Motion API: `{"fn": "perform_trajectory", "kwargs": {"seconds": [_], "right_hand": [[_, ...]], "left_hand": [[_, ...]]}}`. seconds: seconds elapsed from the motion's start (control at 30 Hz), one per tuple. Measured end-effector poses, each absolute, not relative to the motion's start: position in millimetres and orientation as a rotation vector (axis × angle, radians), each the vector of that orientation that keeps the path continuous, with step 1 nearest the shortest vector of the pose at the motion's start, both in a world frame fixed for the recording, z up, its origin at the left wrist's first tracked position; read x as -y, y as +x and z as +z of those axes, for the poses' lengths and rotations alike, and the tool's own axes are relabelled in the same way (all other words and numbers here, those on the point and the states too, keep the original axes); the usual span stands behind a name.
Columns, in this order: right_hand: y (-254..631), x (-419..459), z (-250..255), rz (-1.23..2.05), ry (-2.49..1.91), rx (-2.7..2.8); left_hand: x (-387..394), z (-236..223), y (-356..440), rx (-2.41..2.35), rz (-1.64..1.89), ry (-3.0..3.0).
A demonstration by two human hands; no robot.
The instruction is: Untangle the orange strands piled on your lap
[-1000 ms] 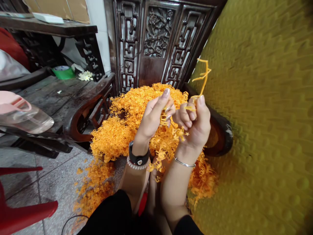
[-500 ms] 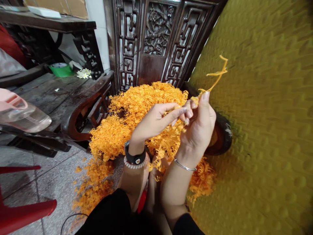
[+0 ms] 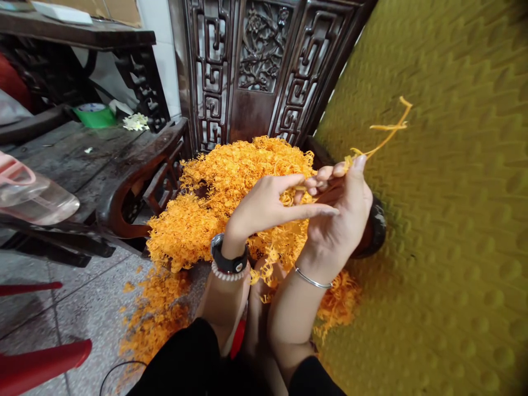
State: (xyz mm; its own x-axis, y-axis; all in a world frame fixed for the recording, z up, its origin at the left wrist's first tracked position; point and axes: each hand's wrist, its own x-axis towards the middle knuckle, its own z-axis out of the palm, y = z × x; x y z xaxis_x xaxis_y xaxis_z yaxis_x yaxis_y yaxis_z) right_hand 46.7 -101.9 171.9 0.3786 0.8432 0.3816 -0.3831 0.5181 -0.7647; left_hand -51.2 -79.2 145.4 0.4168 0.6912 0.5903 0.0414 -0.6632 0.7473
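Observation:
A thin, branching orange plastic strand [image 3: 390, 135] sticks out past the fingertips of my right hand [image 3: 340, 209], pinched between thumb and fingers. My left hand [image 3: 272, 206] reaches across to it, thumb stretched toward the right palm and apart from the index finger. Its fingertips lie close to the right fingers; a little orange shows between them, though what they touch is partly hidden. Behind and below both hands spreads a large heap of curly orange plastic pieces [image 3: 247, 165]. A few loose curls [image 3: 270, 269] hang near my legs.
To the left, a dark wooden chair [image 3: 61, 148] bears green tape [image 3: 95, 115], white flowers [image 3: 136, 122] and a pink-lidded clear bottle [image 3: 37, 192]. Orange bits [image 3: 157, 313] cover part of the floor near a red stool leg [image 3: 49, 366]. A mustard dimpled surface [image 3: 454, 220] stands right.
My left thumb has moved away from its fingers toward the right palm. My right hand has shifted slightly right and up with the strand, which now points further right.

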Motion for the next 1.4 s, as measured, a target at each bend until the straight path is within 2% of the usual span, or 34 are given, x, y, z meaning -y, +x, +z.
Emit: {"fn": "perform_trajectory", "kwargs": {"seconds": [0.2,0.33,0.47,0.7,0.83,1.0,1.17,1.4], "right_hand": [[53,96,170,0.825,-0.6,0.818],[55,91,166,0.78,-0.549,0.929],[55,89,168,0.866,-0.505,0.808],[57,102,175,1.077,-0.065,0.596],[58,108,177,1.106,-0.025,0.605],[57,102,176,0.996,-0.178,0.813],[54,95,175,0.685,-0.318,0.955],[64,89,168,0.487,-0.377,0.802]], "left_hand": [[74,142,-53,-0.7,1.056,2.171],[71,142,-56,-0.531,1.021,2.152],[69,142,-60,-0.351,1.019,2.065],[60,130,-66,-0.429,0.799,1.909],[60,129,-61,-0.389,0.733,1.899],[64,136,-53,-0.414,0.693,1.958],[68,142,-50,-0.435,0.688,2.038],[84,148,-50,-0.733,0.893,2.154]]}}
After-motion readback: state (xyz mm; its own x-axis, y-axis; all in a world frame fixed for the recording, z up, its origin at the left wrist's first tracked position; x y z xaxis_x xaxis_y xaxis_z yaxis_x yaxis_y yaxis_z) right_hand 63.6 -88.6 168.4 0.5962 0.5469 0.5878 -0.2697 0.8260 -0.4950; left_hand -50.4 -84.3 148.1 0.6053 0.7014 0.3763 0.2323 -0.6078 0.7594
